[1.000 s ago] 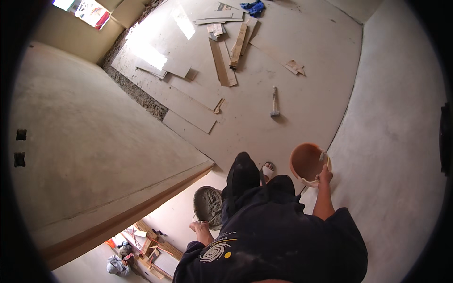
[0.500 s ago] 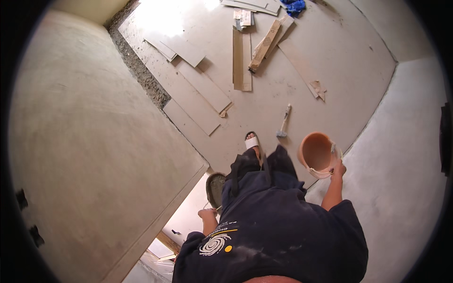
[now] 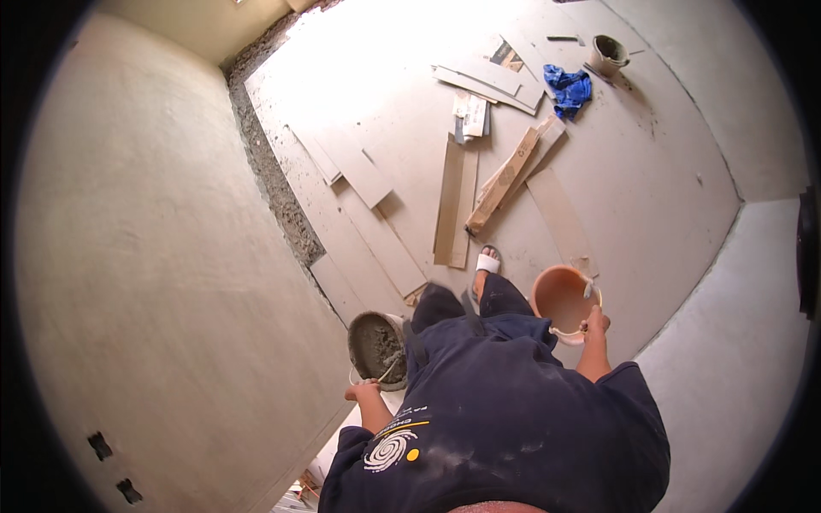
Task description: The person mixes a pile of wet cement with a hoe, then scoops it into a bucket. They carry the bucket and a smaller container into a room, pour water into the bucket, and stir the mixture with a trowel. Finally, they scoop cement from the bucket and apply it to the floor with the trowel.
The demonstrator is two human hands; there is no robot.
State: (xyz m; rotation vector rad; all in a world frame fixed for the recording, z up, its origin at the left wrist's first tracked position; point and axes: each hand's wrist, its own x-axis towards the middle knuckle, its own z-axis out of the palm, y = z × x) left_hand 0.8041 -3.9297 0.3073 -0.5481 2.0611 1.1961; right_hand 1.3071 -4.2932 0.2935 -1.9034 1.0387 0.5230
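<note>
My left hand [image 3: 365, 390] is closed round the handle of a dark bucket [image 3: 354, 342], which hangs at my left side. Grey wet mortar [image 3: 387, 344] lies inside it. On my right side, my right hand [image 3: 594, 321] grips the handle of an orange bucket [image 3: 556, 295]. The orange bucket is tilted, with its mouth facing up and forward. A pale liquid or coating seems to cover its inside; I cannot tell which. One of my feet, in a white-strapped sandal [image 3: 487, 262], shows on the floor between the two buckets.
Ahead lie long cardboard strips [image 3: 451, 205], a narrow carton [image 3: 510, 175], loose tiles [image 3: 363, 177] and a blue cloth [image 3: 568, 89]. Another bucket [image 3: 609, 53] stands far right. A rough gravelly gap [image 3: 278, 197] runs along the floor's left edge, beside a plastered wall [image 3: 162, 239].
I have moved forward into the room, carrying both buckets. The mortar bucket shows more fully now. The hammer on the floor has gone out of sight, and the far bucket has come into view.
</note>
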